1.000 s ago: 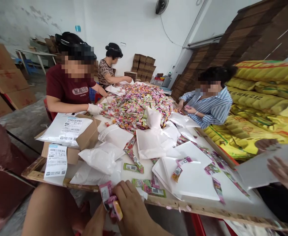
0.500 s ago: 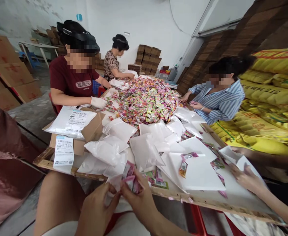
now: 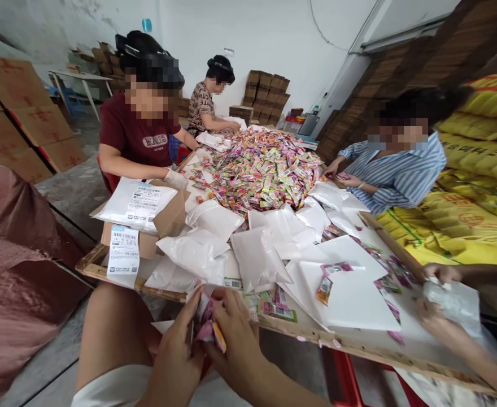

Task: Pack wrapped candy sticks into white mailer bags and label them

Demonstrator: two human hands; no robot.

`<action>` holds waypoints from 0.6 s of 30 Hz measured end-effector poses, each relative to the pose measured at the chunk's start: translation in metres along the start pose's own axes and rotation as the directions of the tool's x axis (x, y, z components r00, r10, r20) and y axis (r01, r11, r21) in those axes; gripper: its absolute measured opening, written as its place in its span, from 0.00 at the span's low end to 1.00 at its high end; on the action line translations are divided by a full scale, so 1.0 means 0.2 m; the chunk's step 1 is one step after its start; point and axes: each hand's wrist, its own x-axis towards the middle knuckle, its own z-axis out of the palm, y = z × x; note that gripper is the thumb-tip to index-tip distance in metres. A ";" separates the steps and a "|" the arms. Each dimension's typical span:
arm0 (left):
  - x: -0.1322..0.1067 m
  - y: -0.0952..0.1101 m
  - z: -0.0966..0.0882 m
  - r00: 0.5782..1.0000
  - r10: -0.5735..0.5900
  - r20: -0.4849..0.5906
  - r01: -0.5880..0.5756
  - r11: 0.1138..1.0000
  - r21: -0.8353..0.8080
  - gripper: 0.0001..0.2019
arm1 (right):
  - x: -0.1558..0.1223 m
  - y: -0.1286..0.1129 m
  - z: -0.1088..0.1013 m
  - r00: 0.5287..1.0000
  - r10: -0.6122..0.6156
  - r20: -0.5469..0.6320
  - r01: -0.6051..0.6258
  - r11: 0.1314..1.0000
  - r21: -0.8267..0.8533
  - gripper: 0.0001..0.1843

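My left hand (image 3: 176, 353) and my right hand (image 3: 234, 333) meet just below the near edge of the wooden table (image 3: 358, 347), over my lap. Both are closed on a small bunch of pink and yellow candy sachets (image 3: 209, 328) held between them. A white mailer bag (image 3: 164, 327) lies under my hands on my lap. More loose sachets (image 3: 274, 308) lie on the table edge just beyond my right hand.
A big heap of coloured sachets (image 3: 265, 169) fills the table's far half, ringed by white mailer bags (image 3: 257, 257). An open carton with labelled bags (image 3: 140, 206) stands left. Three people sit around the table; another person's hands (image 3: 439, 294) hold a bag at right. Yellow sacks (image 3: 477, 220) are stacked right.
My hands have come together on the sachets and risen slightly toward the table edge. The person at right has gone from handling a flat white mailer to gripping a bunched bag.
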 end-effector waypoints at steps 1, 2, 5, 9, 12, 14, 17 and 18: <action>-0.01 -0.01 0.00 1.000 0.000 0.003 0.000 1.000 -0.021 0.35 | -0.01 -0.01 -0.03 0.997 -0.023 0.079 0.030 0.995 -0.091 0.17; -0.02 -0.02 -0.01 1.000 0.011 0.011 -0.010 1.000 -0.027 0.36 | -0.01 -0.02 -0.06 0.991 -0.016 0.136 0.037 0.987 -0.159 0.19; -0.04 -0.04 -0.01 0.997 0.064 0.034 -0.064 0.998 0.012 0.38 | -0.01 -0.03 -0.12 0.970 0.062 0.235 -0.011 0.978 -0.210 0.27; -0.06 -0.06 -0.01 0.985 0.146 0.095 -0.151 0.987 0.050 0.37 | -0.01 -0.01 -0.09 0.956 0.086 0.282 -0.023 0.975 -0.219 0.29; -0.07 -0.07 -0.02 0.977 0.190 0.096 -0.193 0.981 0.018 0.38 | -0.03 -0.04 -0.11 0.918 0.095 0.386 0.030 0.952 -0.305 0.29; -0.06 -0.10 -0.03 0.980 0.168 0.108 -0.167 0.986 -0.021 0.37 | 0.00 -0.07 -0.20 0.912 0.052 0.407 0.080 0.950 -0.301 0.32; -0.03 -0.13 -0.05 0.992 0.074 0.100 -0.065 0.994 -0.090 0.30 | 0.20 -0.04 -0.41 0.948 -0.004 0.319 0.099 0.954 -0.283 0.15; -0.01 -0.14 -0.05 0.994 0.040 0.099 -0.030 0.994 -0.102 0.27 | 0.32 0.01 -0.48 0.962 0.012 0.272 0.089 0.930 -0.357 0.11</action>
